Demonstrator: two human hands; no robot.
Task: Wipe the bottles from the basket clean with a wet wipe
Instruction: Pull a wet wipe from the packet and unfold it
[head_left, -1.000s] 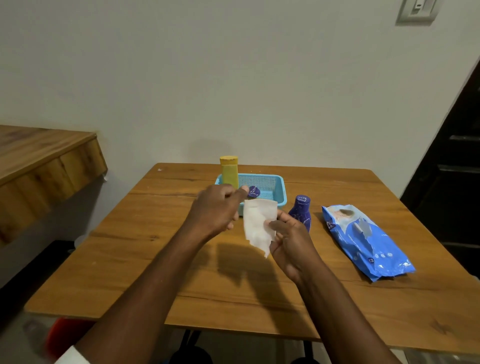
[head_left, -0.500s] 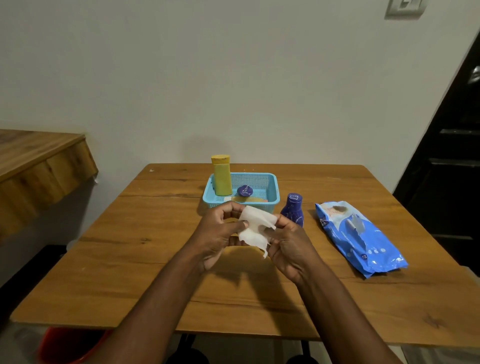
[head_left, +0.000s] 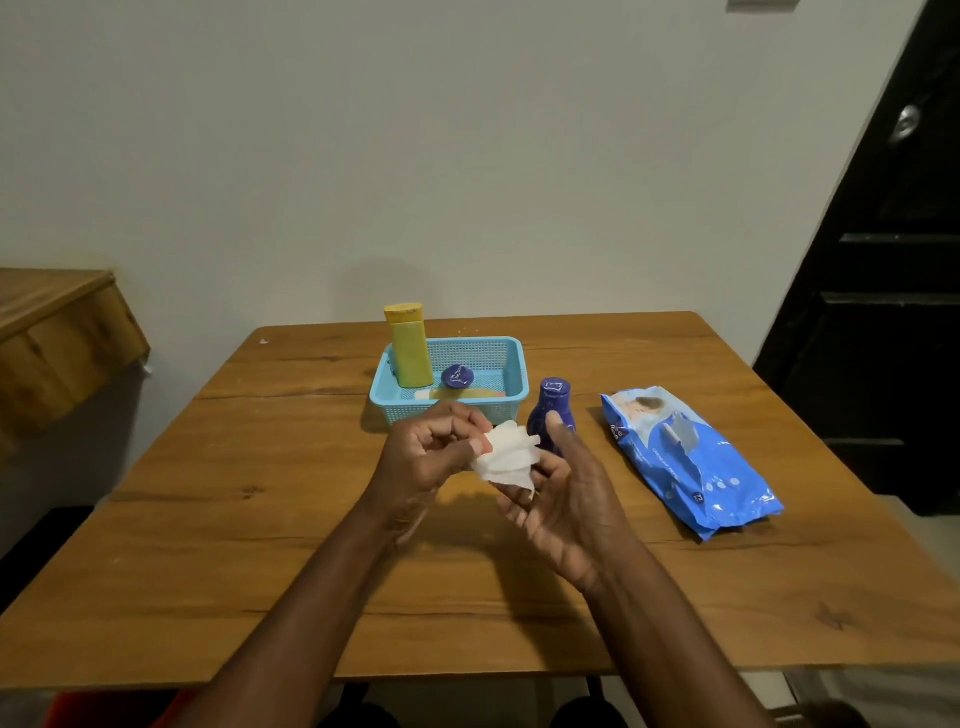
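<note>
A crumpled white wet wipe (head_left: 506, 457) is between my hands above the table's middle. My left hand (head_left: 431, 457) pinches its left side with curled fingers. My right hand (head_left: 563, 493) lies palm-up under it, fingers fairly straight, thumb raised. A dark blue bottle (head_left: 551, 410) stands on the table just behind my right hand, partly hidden by it. The light blue basket (head_left: 511, 358) behind holds an upright yellow bottle (head_left: 410, 345), a small purple-capped bottle (head_left: 457, 376), and a pale item lying flat.
A blue wet-wipe pack (head_left: 691, 462) lies on the wooden table (head_left: 234, 493) to the right. A wooden ledge (head_left: 57, 332) juts out at the left. A dark door stands at the far right. A white wall is behind the table.
The wipe, hanging unfolded from my right hand a second ago, is now bunched between both hands. My left hand came in to take it and my right hand opened under it.
</note>
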